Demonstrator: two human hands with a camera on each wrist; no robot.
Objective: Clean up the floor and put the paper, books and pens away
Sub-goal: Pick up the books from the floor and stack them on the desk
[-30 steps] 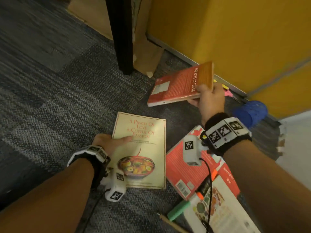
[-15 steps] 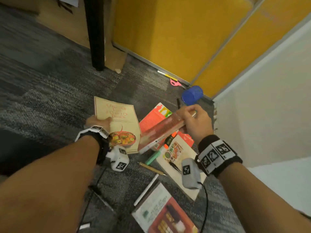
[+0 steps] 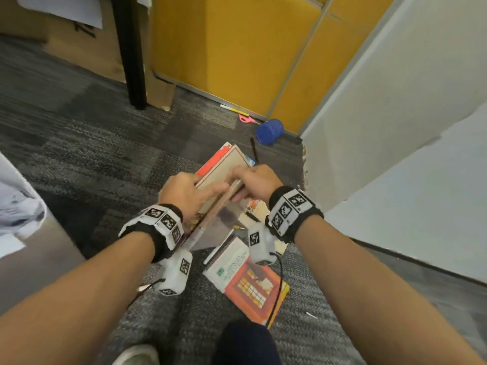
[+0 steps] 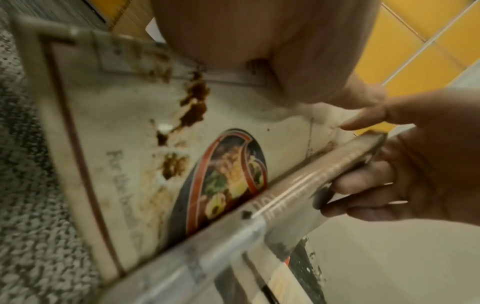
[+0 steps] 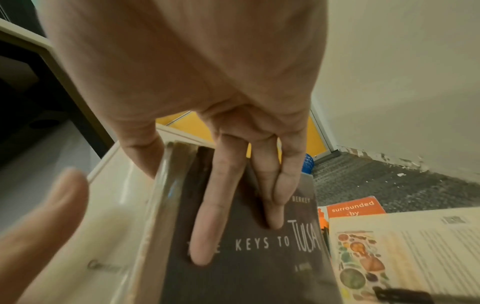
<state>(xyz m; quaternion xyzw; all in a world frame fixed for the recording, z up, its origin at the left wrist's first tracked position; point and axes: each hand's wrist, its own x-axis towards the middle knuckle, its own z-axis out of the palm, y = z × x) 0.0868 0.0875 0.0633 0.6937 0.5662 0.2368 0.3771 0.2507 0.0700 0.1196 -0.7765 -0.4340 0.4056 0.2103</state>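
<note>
A grey patterned carpet floor (image 3: 79,154) is bounded by yellow wall panels (image 3: 237,48) and a white wall (image 3: 395,114). A brown cardboard sheet (image 3: 87,51) is leaned behind a black furniture leg (image 3: 131,61).

Two books are held together above the floor. The cream cookbook with a food picture on its cover (image 4: 124,164) is gripped by the left hand (image 3: 184,193), thumb across the cover. Against it the dark paperback titled "The Keys to Tulsa" (image 5: 246,246) is clamped by the right hand (image 3: 257,181), fingers (image 5: 215,205) flat along its cover and thumb on the other side.

On the floor below them an open illustrated book with printed columns (image 5: 402,246) is seen, with an orange book reading "surrounded by" (image 5: 353,207) beside it. Nearer the person's feet lies a white and orange book with a grid picture (image 3: 245,280).

By the yellow wall's base, a blue mesh pen cup (image 3: 270,131) is tipped on its side; its contents cannot be made out. Near it lie pink scissors (image 3: 246,118), a yellow and white pen (image 3: 233,109) and a black pen (image 3: 253,150).
</note>
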